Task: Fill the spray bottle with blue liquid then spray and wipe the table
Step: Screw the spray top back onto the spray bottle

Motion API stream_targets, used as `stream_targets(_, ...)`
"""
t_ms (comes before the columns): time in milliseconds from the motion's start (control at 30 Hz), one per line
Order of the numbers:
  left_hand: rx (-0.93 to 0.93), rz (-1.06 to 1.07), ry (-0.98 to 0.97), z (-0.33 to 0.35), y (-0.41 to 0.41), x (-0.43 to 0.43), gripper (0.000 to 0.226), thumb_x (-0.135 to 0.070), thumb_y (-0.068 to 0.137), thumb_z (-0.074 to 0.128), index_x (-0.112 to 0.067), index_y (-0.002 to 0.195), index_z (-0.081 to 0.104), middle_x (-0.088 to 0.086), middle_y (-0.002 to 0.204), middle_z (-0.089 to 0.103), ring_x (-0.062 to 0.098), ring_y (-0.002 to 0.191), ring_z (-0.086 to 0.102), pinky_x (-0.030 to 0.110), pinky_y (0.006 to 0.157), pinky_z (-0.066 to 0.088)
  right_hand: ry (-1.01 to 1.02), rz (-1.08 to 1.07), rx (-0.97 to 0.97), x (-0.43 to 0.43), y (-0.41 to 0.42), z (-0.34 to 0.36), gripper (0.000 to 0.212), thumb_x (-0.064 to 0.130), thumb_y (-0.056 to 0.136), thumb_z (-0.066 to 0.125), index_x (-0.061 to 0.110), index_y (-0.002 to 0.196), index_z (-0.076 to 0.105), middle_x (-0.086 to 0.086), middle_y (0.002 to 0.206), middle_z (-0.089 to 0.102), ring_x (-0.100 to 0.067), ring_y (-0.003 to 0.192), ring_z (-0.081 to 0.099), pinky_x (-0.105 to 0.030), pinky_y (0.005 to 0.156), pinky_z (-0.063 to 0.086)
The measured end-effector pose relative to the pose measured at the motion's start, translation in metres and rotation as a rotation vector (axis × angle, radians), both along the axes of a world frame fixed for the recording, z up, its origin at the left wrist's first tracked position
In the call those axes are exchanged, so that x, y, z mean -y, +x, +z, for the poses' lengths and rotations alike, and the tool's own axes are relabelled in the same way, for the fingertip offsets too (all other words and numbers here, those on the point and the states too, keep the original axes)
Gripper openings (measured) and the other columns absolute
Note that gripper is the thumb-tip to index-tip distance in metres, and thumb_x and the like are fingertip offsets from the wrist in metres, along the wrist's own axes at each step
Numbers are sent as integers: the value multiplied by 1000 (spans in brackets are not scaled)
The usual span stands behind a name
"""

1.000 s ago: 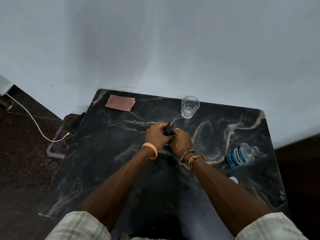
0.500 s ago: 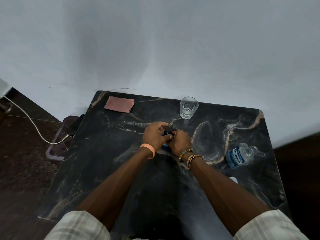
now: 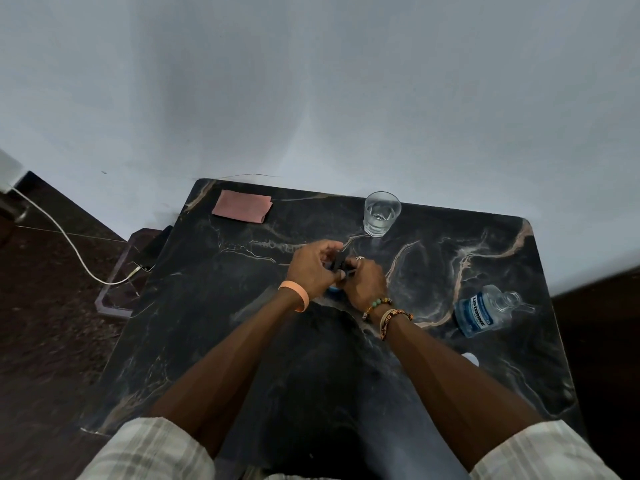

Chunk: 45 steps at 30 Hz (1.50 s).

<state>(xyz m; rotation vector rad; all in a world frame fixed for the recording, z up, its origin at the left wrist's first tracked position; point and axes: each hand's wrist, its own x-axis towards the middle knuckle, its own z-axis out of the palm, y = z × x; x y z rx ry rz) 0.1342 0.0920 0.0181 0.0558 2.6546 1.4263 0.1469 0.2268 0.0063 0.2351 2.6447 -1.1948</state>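
Standing upright, head uppermost, the spray bottle (image 3: 338,264) is clamped by left hand (image 3: 312,269) and right hand (image 3: 366,281).

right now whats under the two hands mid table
The spray bottle: its black top shows between the left hand and right hand, with a sliver of blue below. Both hands cover the rest of it.

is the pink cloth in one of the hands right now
No, the pink cloth lies flat at the far left corner of the table, untouched.
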Motion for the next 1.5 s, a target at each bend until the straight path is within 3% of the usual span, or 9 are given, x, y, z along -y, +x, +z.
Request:
stream_targets(200,-67,3,-79,-1,0,-2,53,-15,65,89,-14,114,69,4,107,71,15,94,66,32,88,55,4,5,-22,-1,-1,-1,18,18,73,77,21,91,74,7,72,65,-10,66,57,-17,49,31)
stream_targets(300,-17,-5,29,-4,2,1,55,-3,67,85,-13,118,68,3,114,70,13,105,66,34,93,55,28,18,-20,-1,-1,-2,24,18,74,78,21,97,74,5,78,69,-15,74,63,-19,53,37)
stream_targets(433,-64,-37,-27,-4,2,0,61,-15,66,87,-18,123,64,0,118,63,13,109,60,30,96,52,64,40,-23,-1,-2,-5,32,18,78,75,23,109,73,-1,92,74,-18,83,66,-27,65,50)
stream_targets(600,-26,-48,-25,-1,-3,-3,59,-4,69,83,-18,123,64,2,114,69,15,101,66,36,90,57,70,30,-29,-1,-2,-5,22,21,78,75,22,100,73,0,86,72,-17,77,64,-25,61,45)
stream_targets(867,2,16,-39,-4,-4,-2,74,-15,67,88,-24,132,53,-10,93,61,7,84,61,26,80,56,38,26,-26,-2,-3,-6,28,22,77,78,22,104,74,1,89,73,-17,82,66,-22,61,42)
stream_targets(1033,67,18,88,-9,-1,-3,84,-11,64,88,-23,137,48,-7,114,60,13,104,61,19,84,52,53,46,-4,-2,-4,-6,36,20,77,78,21,113,72,-1,98,74,-20,89,67,-35,76,56)
stream_targets(1233,28,59,-7,-6,-1,-5,67,-17,68,88,-23,127,57,-9,96,62,6,86,61,32,83,58,29,27,-9,-5,-4,-8,30,19,76,79,17,105,74,-1,93,73,-18,86,67,-30,71,53)
stream_targets(1367,25,35,18,-7,-1,-3,68,-19,66,89,-23,126,58,-5,112,63,5,97,59,16,80,49,54,15,15,-4,-5,-8,28,22,76,79,17,103,75,-4,90,74,-20,84,68,-36,72,57)
stream_targets(1500,-19,55,-54,-8,-1,-3,59,-22,67,88,-22,121,64,-6,97,66,0,81,59,19,75,54,37,20,1,-5,-5,-7,25,23,73,80,18,97,75,-1,82,72,-17,75,65,-27,60,49)
